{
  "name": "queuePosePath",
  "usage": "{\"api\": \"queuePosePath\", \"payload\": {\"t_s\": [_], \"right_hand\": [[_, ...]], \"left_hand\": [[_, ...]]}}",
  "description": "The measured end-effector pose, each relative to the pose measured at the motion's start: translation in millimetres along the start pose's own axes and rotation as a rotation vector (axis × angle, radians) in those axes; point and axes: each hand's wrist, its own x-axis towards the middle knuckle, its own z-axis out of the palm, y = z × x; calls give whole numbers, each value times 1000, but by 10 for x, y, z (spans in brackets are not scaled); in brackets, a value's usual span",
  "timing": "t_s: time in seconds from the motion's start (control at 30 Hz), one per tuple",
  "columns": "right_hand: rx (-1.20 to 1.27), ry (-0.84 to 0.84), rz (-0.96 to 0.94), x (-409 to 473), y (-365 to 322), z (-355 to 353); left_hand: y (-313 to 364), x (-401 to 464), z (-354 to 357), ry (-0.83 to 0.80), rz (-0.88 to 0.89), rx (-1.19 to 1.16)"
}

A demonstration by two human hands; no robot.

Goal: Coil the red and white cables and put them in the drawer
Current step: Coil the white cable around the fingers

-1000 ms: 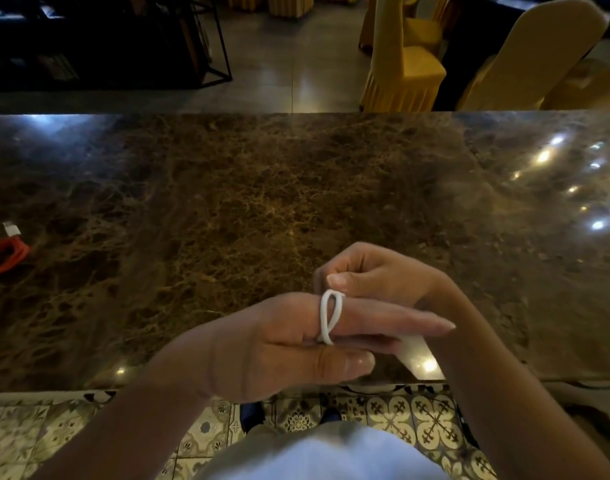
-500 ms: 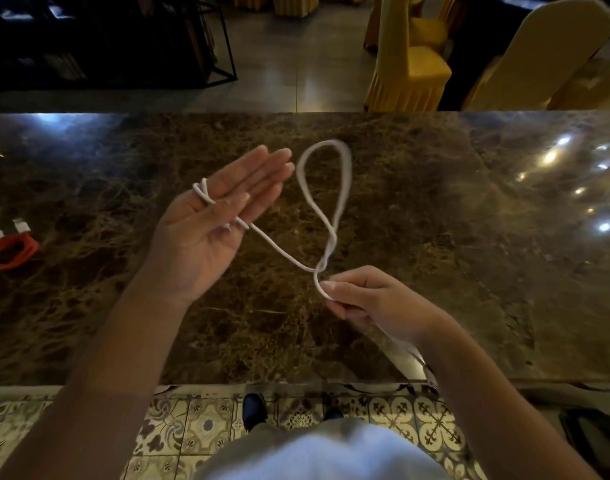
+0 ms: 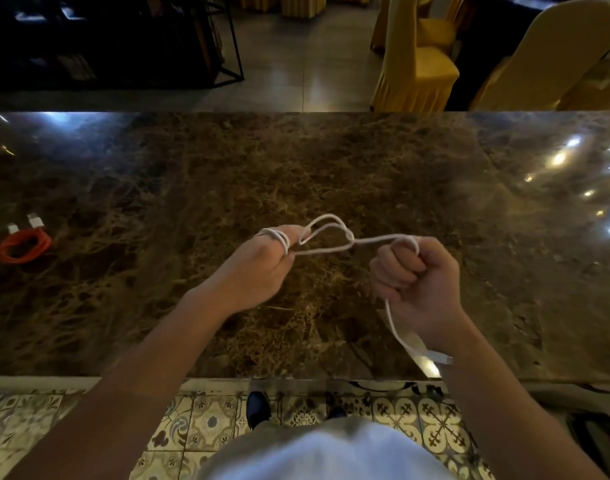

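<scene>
Both my hands hold the white cable [image 3: 326, 239] above the brown marble table [image 3: 331, 168]. Several turns of it wrap the fingers of my left hand [image 3: 258, 268], and a loose loop spans across to my right hand [image 3: 412, 282], which is fisted around the cable. One free end with a white plug hangs down below my right wrist near the table's front edge. The red cable [image 3: 22, 245] lies coiled on the table at the far left, its two white plugs pointing away from me. No drawer is in view.
Yellow-covered chairs [image 3: 414, 60] stand beyond the table's far edge at the right. A dark metal-framed shelf [image 3: 123, 39] is at the back left. Patterned floor tiles [image 3: 206, 420] and my shoes show below the table's near edge.
My left hand has dropped from raised and open-palmed to a lower position with its back up, fingers curled. My right hand has closed into a fist, and the big loop has shrunk between the hands.
</scene>
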Motion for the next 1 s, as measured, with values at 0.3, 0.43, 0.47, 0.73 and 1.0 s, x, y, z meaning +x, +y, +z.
{"api": "queuePosePath", "payload": {"t_s": [0.3,0.43,0.47,0.73,1.0], "right_hand": [[-1451,708,-416,147,24,210],[-1172,225,-876,138,-70,807],[-1163,137,-867,207,-82,887],[-992,-207,3,636,-26,646],[-1476,-423,450,557,-5,377]], "left_hand": [[115,-30,48,121,-57,-436],[224,-24,105,125,-13,-560],[269,-36,84,117,-9,-644],[564,-69,-277,-44,205,-1257],[329,-28,-736,258,197,-1482]]}}
